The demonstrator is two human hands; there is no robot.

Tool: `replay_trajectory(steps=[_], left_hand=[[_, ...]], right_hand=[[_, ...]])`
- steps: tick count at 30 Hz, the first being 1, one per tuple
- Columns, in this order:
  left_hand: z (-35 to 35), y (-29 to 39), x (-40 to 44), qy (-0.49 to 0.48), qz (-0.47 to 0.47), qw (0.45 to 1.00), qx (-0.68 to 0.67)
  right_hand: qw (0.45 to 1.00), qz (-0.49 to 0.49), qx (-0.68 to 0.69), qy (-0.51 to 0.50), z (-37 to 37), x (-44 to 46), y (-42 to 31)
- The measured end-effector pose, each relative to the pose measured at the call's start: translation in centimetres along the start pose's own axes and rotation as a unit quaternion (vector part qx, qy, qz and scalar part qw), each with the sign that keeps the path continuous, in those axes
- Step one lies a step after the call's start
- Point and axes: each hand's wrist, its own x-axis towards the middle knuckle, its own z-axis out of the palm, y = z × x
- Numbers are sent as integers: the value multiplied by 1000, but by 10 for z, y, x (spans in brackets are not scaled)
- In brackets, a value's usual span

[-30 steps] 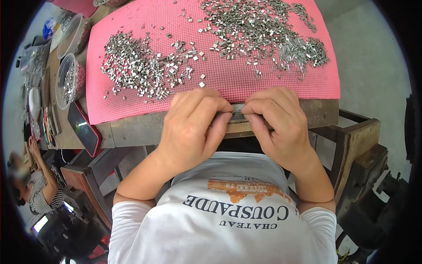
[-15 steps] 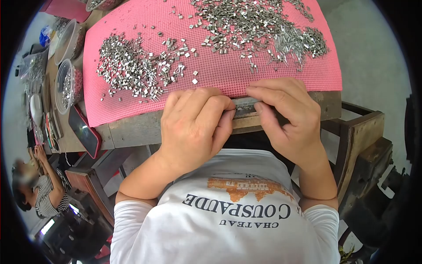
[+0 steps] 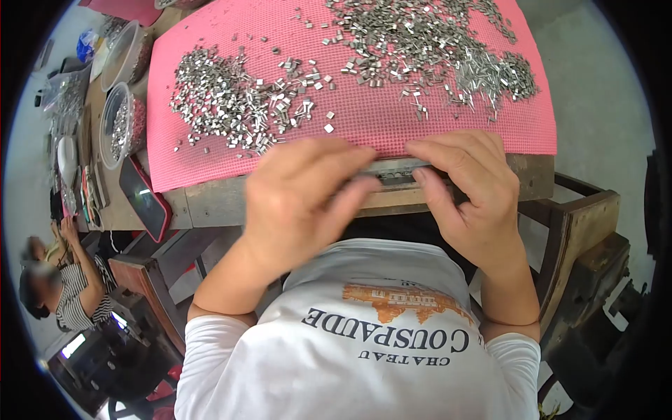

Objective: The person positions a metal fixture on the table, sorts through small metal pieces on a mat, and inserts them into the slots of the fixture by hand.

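At the table's front edge lies a narrow metal strip (image 3: 397,172), just below a pink mesh mat (image 3: 378,129). My left hand (image 3: 297,196) is at the strip's left end, blurred, with thumb and index finger slightly apart; whether it holds a small part cannot be seen. My right hand (image 3: 472,189) rests at the strip's right end, its thumb and index finger around the end. Small silvery metal pieces lie on the mat in a left pile (image 3: 217,98) and a larger right pile (image 3: 413,42).
On the left are clear plastic tubs (image 3: 122,126) of small parts, a red-edged phone (image 3: 145,198), a white object (image 3: 67,159) and plastic bags. A person (image 3: 70,287) in striped clothing sits at the far left. A wooden stool or frame (image 3: 581,224) stands at the right.
My right hand has shifted right and its fingers have spread from a pinch near the strip's middle. My left hand's thumb and index finger have parted slightly. The camera view has shifted a little.
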Motion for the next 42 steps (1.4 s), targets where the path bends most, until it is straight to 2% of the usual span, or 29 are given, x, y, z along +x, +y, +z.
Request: replay_trajectory(steps=[3,5,7,8,12,15,17,22,25,29,36,42], left_hand=[[-12,-31,-1,109,-19,991,79],[-14,-41,4,123,-10,988,93],[-11,-45,9,106,-39,988,101],[-8,-48,12,103,-9,985,137],[-10,-46,17,106,13,984,143],[-24,-40,9,-6,-42,998,41],[-22,-39,4,5,-41,997,61],[-15,-41,-3,61,-18,991,119],[-17,-35,-5,29,-16,986,162],[-17,-36,-8,36,-5,984,173],[-20,-31,-4,23,-11,983,183],[-21,-30,-5,22,-19,981,191]], right_hand=[[1000,-3,-6,-1,5,7,-2],[1000,-8,-5,-11,14,17,-3],[1000,-12,-3,-18,24,27,-4],[1000,-12,-1,-24,28,32,-5],[999,-28,-25,-35,35,46,-8],[998,-34,-26,-47,37,52,-7],[993,-72,-33,-82,39,59,-4],[989,-119,-40,-80,64,78,9],[983,-152,-72,-79,74,87,12],[962,-218,-143,-88,72,92,11],[952,-224,-166,-126,68,92,-3],[964,-165,-162,-130,65,85,-2]])
